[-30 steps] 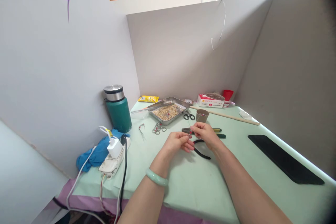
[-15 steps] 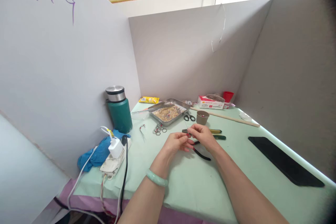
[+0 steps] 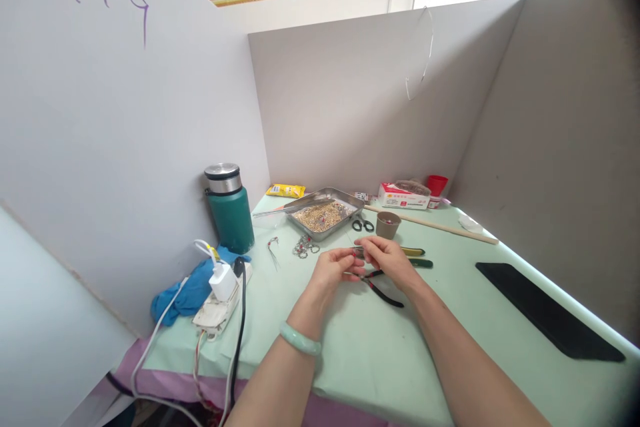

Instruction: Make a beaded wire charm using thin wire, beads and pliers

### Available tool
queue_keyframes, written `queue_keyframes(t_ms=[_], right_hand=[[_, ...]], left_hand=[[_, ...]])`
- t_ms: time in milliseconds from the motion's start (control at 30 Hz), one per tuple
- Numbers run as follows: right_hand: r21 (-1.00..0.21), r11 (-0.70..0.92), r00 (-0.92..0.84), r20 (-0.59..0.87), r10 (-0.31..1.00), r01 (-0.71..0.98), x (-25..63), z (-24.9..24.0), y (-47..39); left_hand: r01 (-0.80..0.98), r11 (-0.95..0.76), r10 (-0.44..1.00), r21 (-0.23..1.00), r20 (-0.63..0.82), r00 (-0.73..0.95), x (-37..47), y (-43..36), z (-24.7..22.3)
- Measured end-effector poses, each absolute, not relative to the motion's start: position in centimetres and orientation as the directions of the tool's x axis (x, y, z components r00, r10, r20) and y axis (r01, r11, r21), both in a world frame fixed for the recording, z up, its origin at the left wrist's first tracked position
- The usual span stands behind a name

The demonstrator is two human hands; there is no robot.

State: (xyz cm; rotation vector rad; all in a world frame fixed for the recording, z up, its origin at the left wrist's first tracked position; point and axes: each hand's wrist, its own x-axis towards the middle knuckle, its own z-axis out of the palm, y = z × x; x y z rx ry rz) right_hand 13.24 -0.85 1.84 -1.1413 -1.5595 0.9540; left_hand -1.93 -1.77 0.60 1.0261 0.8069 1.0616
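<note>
Above the middle of the table my left hand (image 3: pixel 336 268) and my right hand (image 3: pixel 384 257) meet at the fingertips. A small red bead (image 3: pixel 356 255) shows in the pinch of my left fingers. My right fingers are pinched on a thin wire (image 3: pixel 351 240), faint against the cloth. Just beneath my hands lie black-handled pliers (image 3: pixel 385 293). Partly hidden behind my right hand is a tool with green and yellow handles (image 3: pixel 420 263). Beyond the hands stands a brown cup (image 3: pixel 387 225) with small red pieces in it, beside black scissors (image 3: pixel 363 225).
A metal tray (image 3: pixel 320 238) holds gold beads. Left of it stand a green bottle (image 3: pixel 231 217) and a power strip (image 3: pixel 215 313) with cables. Metal rings (image 3: pixel 306 248) lie near the tray. A wooden stick (image 3: pixel 450 227), a tissue box (image 3: pixel 404 196) and a black mat (image 3: pixel 545 310) are on the right.
The view has shifted slightly. My right fingers have moved a little relative to my left ones, and both hands stay pinched close together over the pliers.
</note>
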Motion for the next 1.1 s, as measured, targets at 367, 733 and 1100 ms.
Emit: queue_keyframes(t_ms=[367, 733, 1100], right_hand=[[-0.919, 0.316, -0.113, 0.297, 0.948, 0.237, 13.20, 1.36, -0.73], [-0.906, 0.330, -0.129, 0.306, 0.943, 0.265, 12.90, 1.38, -0.77], [-0.885, 0.349, -0.212, 0.294, 0.932, 0.307, 12.88, 1.53, -1.02]], left_hand=[[-0.430, 0.196, 0.947, 0.881, -0.057, 0.316, -2.39, -1.30, 0.45], [-0.434, 0.217, 0.939, 0.875, -0.067, 0.336, -2.50, -1.21, 0.25], [-0.245, 0.063, 0.970, 0.967, -0.002, 0.242, -1.84, -1.17, 0.00]])
